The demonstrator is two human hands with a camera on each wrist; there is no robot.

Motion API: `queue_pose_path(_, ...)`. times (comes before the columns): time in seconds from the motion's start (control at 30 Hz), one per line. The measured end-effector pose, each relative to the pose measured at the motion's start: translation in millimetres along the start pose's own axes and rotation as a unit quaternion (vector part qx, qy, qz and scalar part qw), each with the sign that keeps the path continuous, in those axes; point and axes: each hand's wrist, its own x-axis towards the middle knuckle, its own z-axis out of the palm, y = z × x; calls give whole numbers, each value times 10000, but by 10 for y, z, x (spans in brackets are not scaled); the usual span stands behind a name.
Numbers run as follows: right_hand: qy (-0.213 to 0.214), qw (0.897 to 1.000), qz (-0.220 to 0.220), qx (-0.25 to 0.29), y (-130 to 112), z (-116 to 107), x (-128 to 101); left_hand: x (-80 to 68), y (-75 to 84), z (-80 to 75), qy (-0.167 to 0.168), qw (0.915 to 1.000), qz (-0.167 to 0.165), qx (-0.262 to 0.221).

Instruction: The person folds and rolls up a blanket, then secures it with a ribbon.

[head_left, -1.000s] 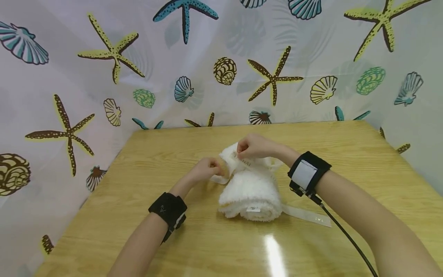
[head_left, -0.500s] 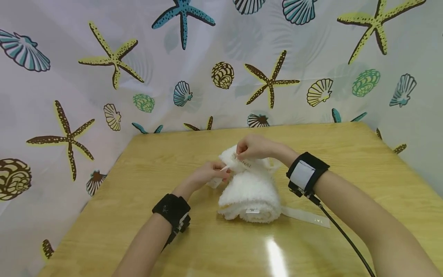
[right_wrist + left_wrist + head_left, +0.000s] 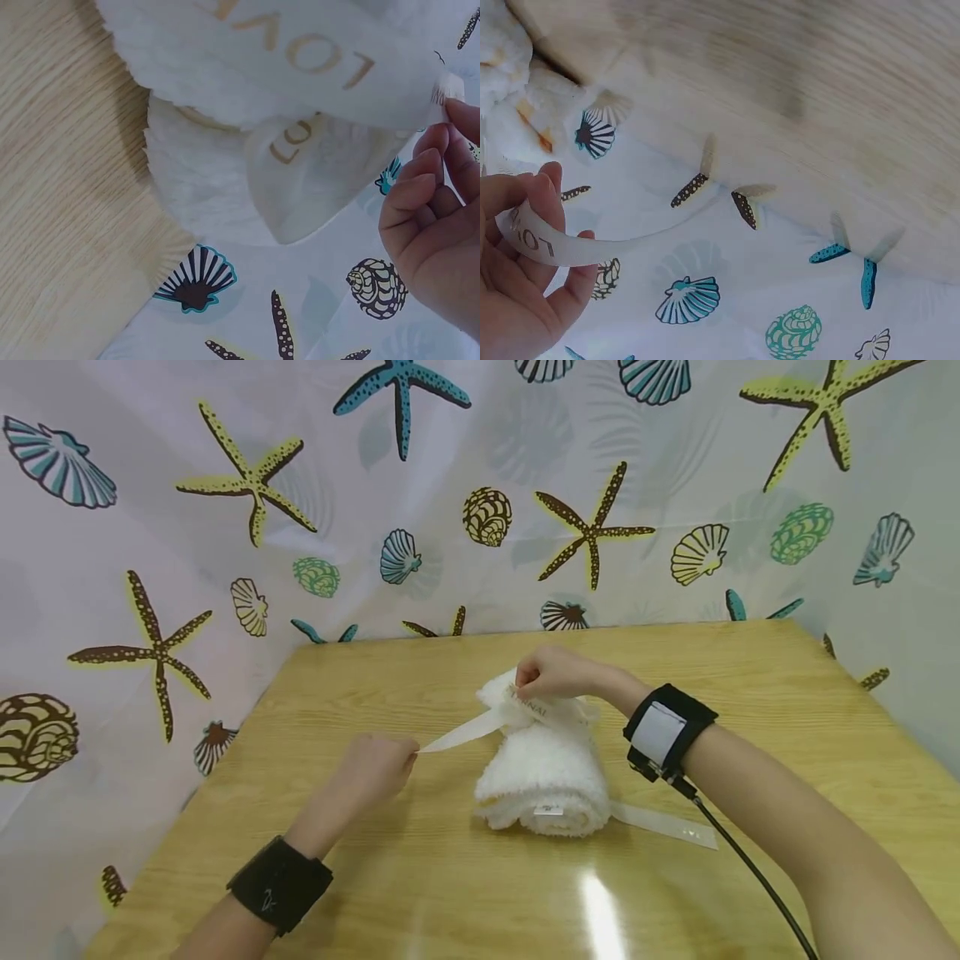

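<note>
A fluffy white rolled towel [image 3: 543,772] lies on the table in the head view, cinched near its far end by a printed white ribbon [image 3: 467,732]. My left hand [image 3: 377,767], left of the towel, pinches one ribbon tail, which stretches straight to the knot area. Lettering shows on that ribbon [image 3: 604,251] inside the left fingers in the left wrist view. Above the towel's far end, my right hand [image 3: 553,672] pinches another part of the ribbon. The right wrist view shows a ribbon loop [image 3: 300,180] with gold letters over the towel; the knot itself is hidden.
The wooden table [image 3: 405,877] extends around the towel. Another ribbon tail [image 3: 667,825] lies flat to the towel's right. A cloth printed with shells and starfish [image 3: 435,435] hangs behind. A black cable [image 3: 757,877] runs from the right wristband.
My left hand has moved from beside the knot down and to the left, drawing the ribbon tail out taut. My right hand stays nearly still at the ribbon.
</note>
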Motion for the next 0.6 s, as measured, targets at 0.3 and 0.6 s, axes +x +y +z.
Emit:
queue_pose_path(0.3, -86, 10000, 13, -34, 3, 33, 30, -260, 135, 171, 277, 9793, 765, 1852)
queue_pose_path(0.6, -166, 9999, 0, 36, -21, 23, 39, -323, 189, 166, -480, 9817, 793, 1665)
